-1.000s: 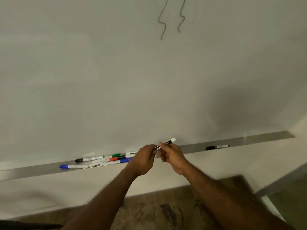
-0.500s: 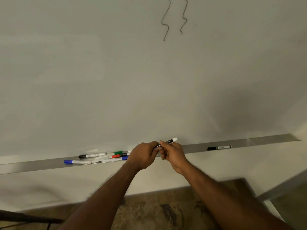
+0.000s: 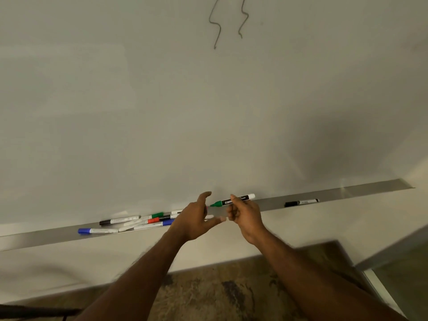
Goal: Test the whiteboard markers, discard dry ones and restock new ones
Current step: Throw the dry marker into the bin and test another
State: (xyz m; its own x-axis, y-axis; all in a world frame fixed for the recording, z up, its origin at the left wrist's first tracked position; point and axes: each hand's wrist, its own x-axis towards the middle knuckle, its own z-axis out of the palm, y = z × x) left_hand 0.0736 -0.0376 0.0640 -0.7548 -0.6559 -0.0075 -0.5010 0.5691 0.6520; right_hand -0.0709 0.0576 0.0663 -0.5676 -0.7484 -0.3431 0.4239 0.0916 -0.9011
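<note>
My right hand (image 3: 246,216) pinches a black-barrelled marker (image 3: 234,201) with a white end. Its green tip is bare and points left, just in front of the whiteboard (image 3: 162,112). My left hand (image 3: 194,222) is beside the tip with thumb and fingers spread, not touching the marker. I see no cap. Several markers (image 3: 139,223) with black, green, red and blue caps lie jumbled in the metal tray (image 3: 359,190) left of my hands. One black-capped marker (image 3: 301,202) lies alone to the right.
Two thin wavy test lines (image 3: 217,26) are drawn high on the board. Below the tray is a pale wall, then a patterned brown floor (image 3: 220,293). A grey frame edge (image 3: 382,253) runs at the lower right.
Both hands were closed around the marker's left end. Now my left hand has come off it and spread its fingers, and the green tip shows.
</note>
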